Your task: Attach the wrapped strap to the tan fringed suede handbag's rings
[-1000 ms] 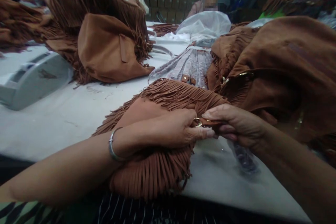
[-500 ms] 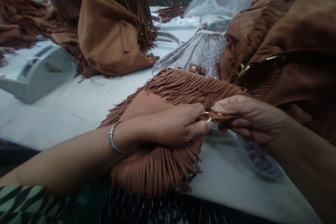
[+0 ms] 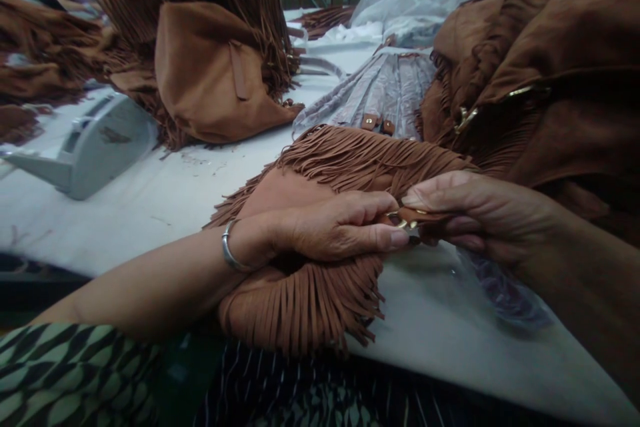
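A brown fringed bag (image 3: pixel 300 310) lies at the table's front edge, partly under my left forearm. My left hand (image 3: pixel 345 223) is closed on a gold-coloured ring (image 3: pixel 397 219) at the bag's side, its thumb and forefinger pinching close to it. Through the ring runs a brown leather strap (image 3: pixel 430 216) with small gold studs. The strap's end is gripped between the thumb and fingers of my right hand (image 3: pixel 480 213), just right of the ring. Part of the strap is hidden by my right fingers.
Behind the bag lie straps wrapped in clear plastic (image 3: pixel 380 83). A grey tape dispenser (image 3: pixel 107 140) stands at left, near another brown bag (image 3: pixel 205 73). More brown bags (image 3: pixel 565 53) are heaped at right. Part of a plastic-wrapped bundle (image 3: pixel 505 287) shows below my right hand.
Both hands stay at the ring and strap. My right fingers have shifted slightly, and more of the strap's underside hardware shows between the hands. The view has moved a little.
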Available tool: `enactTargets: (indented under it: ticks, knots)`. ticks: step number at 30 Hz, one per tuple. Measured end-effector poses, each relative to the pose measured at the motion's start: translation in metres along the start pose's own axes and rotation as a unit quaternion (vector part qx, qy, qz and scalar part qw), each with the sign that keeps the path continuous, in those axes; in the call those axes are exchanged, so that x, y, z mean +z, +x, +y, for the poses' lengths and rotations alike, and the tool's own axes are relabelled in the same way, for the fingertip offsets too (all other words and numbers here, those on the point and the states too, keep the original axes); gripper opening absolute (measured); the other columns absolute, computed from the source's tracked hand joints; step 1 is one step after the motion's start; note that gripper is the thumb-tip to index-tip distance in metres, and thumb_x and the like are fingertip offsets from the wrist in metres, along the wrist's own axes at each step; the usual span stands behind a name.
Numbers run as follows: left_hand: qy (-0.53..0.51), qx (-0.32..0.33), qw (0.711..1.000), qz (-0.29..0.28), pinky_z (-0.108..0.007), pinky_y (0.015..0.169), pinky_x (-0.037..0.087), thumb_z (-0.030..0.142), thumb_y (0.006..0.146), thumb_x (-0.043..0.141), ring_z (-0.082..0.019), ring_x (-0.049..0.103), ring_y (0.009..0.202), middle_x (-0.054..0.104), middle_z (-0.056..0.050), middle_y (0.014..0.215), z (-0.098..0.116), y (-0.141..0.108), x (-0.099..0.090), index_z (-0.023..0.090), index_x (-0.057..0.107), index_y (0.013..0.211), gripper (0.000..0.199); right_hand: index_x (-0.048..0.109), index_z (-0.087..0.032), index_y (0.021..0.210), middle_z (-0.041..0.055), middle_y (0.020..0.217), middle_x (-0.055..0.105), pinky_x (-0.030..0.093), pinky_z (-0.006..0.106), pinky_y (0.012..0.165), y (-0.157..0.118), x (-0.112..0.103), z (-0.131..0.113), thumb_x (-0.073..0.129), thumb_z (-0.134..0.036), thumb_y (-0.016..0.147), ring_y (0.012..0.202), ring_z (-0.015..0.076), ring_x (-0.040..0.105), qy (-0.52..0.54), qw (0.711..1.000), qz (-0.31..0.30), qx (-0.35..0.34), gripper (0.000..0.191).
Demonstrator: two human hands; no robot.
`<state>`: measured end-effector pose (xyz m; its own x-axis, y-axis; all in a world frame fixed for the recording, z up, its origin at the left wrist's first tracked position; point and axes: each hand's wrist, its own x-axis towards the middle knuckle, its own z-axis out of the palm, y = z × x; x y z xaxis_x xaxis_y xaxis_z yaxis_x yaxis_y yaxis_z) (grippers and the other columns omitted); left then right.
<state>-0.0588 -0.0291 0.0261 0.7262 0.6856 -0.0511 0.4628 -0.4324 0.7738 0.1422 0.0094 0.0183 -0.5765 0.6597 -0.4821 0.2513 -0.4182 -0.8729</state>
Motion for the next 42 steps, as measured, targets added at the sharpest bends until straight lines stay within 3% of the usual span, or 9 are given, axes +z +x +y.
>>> enactTargets:
  ticks: [8, 12, 16, 25, 28, 33, 38, 40, 42]
  knots:
    - [0.013, 0.052, 0.998, -0.035, -0.019, 0.070, 0.041, 0.031, 0.089, 0.052, -0.010, 0.053, 0.075, 0.057, -0.002, 0.085, 0.004, 0.001, 0.002, 0.015, 0.051, 0.089, 0.016, 0.051, -0.015, 0.049, -0.0034, 0.044, 0.045, 0.015, 0.014, 0.027, 0.007, -0.008, -0.014, 0.070, -0.033, 0.064, 0.031, 0.0010, 0.023, -0.080, 0.991, -0.106, 0.035, 0.031]
    - [-0.062, 0.005, 0.998, -0.003, -0.018, 0.063, 0.040, 0.035, 0.091, 0.049, -0.009, 0.050, 0.072, 0.056, -0.001, 0.085, 0.001, -0.001, 0.008, 0.014, 0.051, 0.099, 0.023, 0.056, -0.014, 0.054, -0.0003, 0.052, 0.052, 0.025, 0.016, 0.035, 0.008, -0.014, -0.020, 0.072, -0.033, 0.066, 0.040, 0.0045, 0.036, -0.134, 0.987, -0.087, 0.015, 0.027]
    - [-0.070, -0.036, 0.997, -0.013, -0.020, 0.054, 0.036, 0.036, 0.089, 0.049, -0.009, 0.045, 0.061, 0.052, 0.001, 0.073, 0.000, -0.002, 0.012, 0.014, 0.051, 0.090, 0.022, 0.057, -0.015, 0.062, -0.0020, 0.053, 0.051, 0.025, 0.017, 0.037, 0.000, -0.018, -0.019, 0.069, -0.043, 0.072, 0.041, 0.0050, 0.034, -0.188, 0.980, -0.057, 0.019, 0.033]
    - [-0.004, 0.144, 0.982, -0.119, -0.022, 0.064, 0.040, 0.014, 0.083, 0.049, -0.010, 0.047, 0.063, 0.053, 0.000, 0.070, 0.003, -0.003, 0.014, 0.014, 0.050, 0.078, 0.005, 0.063, -0.011, 0.066, 0.0013, 0.062, 0.062, 0.040, 0.018, 0.055, -0.014, 0.006, -0.035, 0.071, -0.036, 0.073, 0.058, 0.0087, 0.053, -0.219, 0.957, -0.189, -0.006, 0.028]
    - [-0.070, 0.156, 0.978, -0.117, -0.020, 0.062, 0.041, 0.019, 0.085, 0.052, -0.009, 0.049, 0.065, 0.055, 0.001, 0.072, 0.001, -0.005, 0.018, 0.013, 0.051, 0.088, 0.007, 0.061, -0.011, 0.068, 0.0018, 0.065, 0.063, 0.039, 0.017, 0.049, -0.021, 0.005, -0.036, 0.073, -0.041, 0.071, 0.053, 0.0074, 0.051, -0.201, 0.963, -0.177, 0.020, 0.032]
    - [-0.091, 0.105, 0.985, -0.101, -0.019, 0.059, 0.042, 0.049, 0.082, 0.060, -0.011, 0.055, 0.070, 0.060, -0.001, 0.082, 0.008, -0.017, 0.017, 0.015, 0.055, 0.101, 0.039, 0.062, -0.013, 0.087, -0.0031, 0.069, 0.057, 0.038, 0.018, 0.050, -0.068, -0.008, -0.020, 0.079, -0.042, 0.058, 0.057, 0.0090, 0.049, -0.243, 0.959, -0.143, 0.032, 0.045]
    - [0.000, 0.186, 0.960, -0.209, -0.029, 0.083, 0.046, 0.050, 0.077, 0.064, -0.022, 0.058, 0.102, 0.058, -0.010, 0.119, 0.026, -0.028, 0.035, 0.017, 0.038, 0.136, 0.072, 0.067, -0.019, 0.083, 0.0021, 0.084, 0.063, 0.042, 0.029, 0.077, -0.133, 0.008, 0.030, 0.062, -0.017, 0.068, 0.086, 0.0193, 0.055, -0.500, 0.866, -0.003, 0.015, 0.016]
    - [0.122, 0.219, 0.948, -0.196, -0.035, 0.085, 0.044, 0.046, 0.079, 0.063, -0.026, 0.057, 0.100, 0.059, -0.012, 0.115, 0.033, -0.030, 0.048, 0.016, 0.038, 0.138, 0.070, 0.068, -0.022, 0.082, 0.0023, 0.086, 0.064, 0.040, 0.033, 0.084, -0.154, 0.014, 0.049, 0.053, -0.007, 0.065, 0.091, 0.0209, 0.055, -0.568, 0.822, 0.033, -0.001, 0.028]
    - [0.227, 0.232, 0.933, -0.153, -0.038, 0.083, 0.043, 0.041, 0.082, 0.059, -0.027, 0.057, 0.093, 0.062, -0.012, 0.106, 0.038, -0.033, 0.058, 0.017, 0.040, 0.137, 0.063, 0.070, -0.024, 0.084, 0.0029, 0.088, 0.065, 0.041, 0.034, 0.085, -0.170, 0.013, 0.059, 0.050, -0.007, 0.066, 0.092, 0.0218, 0.056, -0.563, 0.826, 0.042, -0.014, 0.031]
